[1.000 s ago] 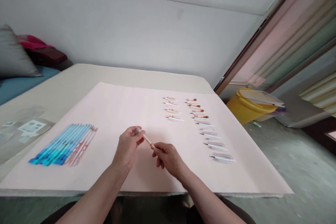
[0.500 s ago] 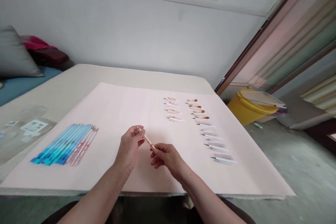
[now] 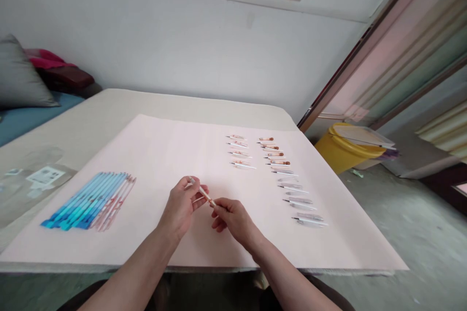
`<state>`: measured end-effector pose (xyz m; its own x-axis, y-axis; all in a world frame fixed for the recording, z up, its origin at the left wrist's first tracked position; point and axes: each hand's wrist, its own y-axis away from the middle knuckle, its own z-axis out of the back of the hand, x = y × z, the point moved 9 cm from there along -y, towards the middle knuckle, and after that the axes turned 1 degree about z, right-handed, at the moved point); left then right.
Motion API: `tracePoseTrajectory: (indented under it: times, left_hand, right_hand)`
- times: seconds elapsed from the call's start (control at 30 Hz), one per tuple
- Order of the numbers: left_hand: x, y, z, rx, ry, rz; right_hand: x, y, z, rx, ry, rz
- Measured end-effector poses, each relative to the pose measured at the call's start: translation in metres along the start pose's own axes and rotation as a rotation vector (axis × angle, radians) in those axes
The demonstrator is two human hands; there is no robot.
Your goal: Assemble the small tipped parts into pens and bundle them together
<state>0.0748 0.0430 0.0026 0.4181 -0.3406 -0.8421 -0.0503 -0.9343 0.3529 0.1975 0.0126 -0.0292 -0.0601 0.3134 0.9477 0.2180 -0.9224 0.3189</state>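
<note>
Bridging both hands: one slim pale pen (image 3: pixel 206 196), just below centre of the frame, and there's the whole picture in a single line!
Upper-left end: in the grip of the left hand (image 3: pixel 178 206), thumb and fingers pinching it, a bit of tip peeking out beyond them.
Lower-right end: in the grip of the right hand (image 3: pixel 233 217), thumb and finger pinned on it, the remaining fingers curled underneath.
Nearer hand: neither one, they share it; from the left grip the pen lies down and right, from the right grip up and left.
Long axis: a clean diagonal, upper left to lower right, bare barrel showing between the two pinches.
Pointing: one end up-left, the other down-right; which is the writing end, too small to call! Orange markings sit by the right fingertips.
Against the blue pens (image 3: pixel 87 200): opposite slant; those lie lower left of the frame, running up to the right, with the red-and-white pens (image 3: pixel 116 204) alongside.
Against the pen parts (image 3: pixel 290 187): right of centre, in two columns, lying flatter, dark tips aimed left.
Underneath: the surface (image 3: pixel 175 99), pink sheet (image 3: pixel 164 143) spread across it.
</note>
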Motion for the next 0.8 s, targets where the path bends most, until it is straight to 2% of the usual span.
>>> tracePoseTrajectory:
  times: [0.17, 0.27, 0.37, 0.67, 0.8]
  left_hand:
    - [-0.001, -0.001, 0.002, -0.028, -0.012, -0.013]
    - [0.001, -0.001, 0.002, -0.030, 0.003, -0.006]
    - [0.003, -0.001, 0.002, -0.028, 0.012, -0.001]
    - [0.001, -0.002, 0.001, -0.028, 0.007, -0.017]
    - [-0.006, 0.000, -0.009, 0.070, 0.038, -0.011]
  right_hand:
    - [0.011, 0.002, 0.006, -0.015, 0.239, 0.083]
    - [0.016, 0.003, 0.009, -0.048, 0.299, 0.135]
    - [0.014, 0.002, 0.012, -0.070, 0.310, 0.124]
    - [0.004, 0.003, 0.005, 0.002, -0.064, -0.040]
    - [-0.002, 0.009, -0.004, 0.120, -0.283, -0.154]
